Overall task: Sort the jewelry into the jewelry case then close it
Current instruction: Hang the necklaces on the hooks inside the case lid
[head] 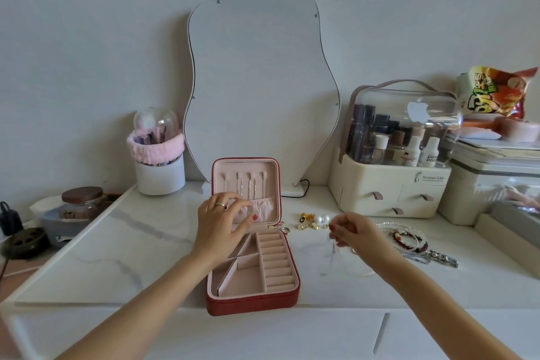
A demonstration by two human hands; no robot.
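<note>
A red jewelry case (252, 305) lies open on the white marble desk, its pink lid (247, 175) standing upright. My left hand (223, 221) reaches into the lid, fingertips pinching the elastic pocket edge. My right hand (355, 232) hovers to the right of the case, pinching a thin necklace chain (333, 251) that hangs down to the desk. Earrings and pearl studs (312, 221) lie between case and hand. Two rings (284, 227) sit by the hinge. Beaded bracelets (407, 238) and a metal watch band (438, 257) lie further right.
A wavy mirror (263, 82) leans behind the case. A brush holder (159, 155) stands at left, a cream cosmetics organizer (391, 187) at right, with boxes and a snack bag (496, 90) beyond. A glass jar (83, 202) sits far left.
</note>
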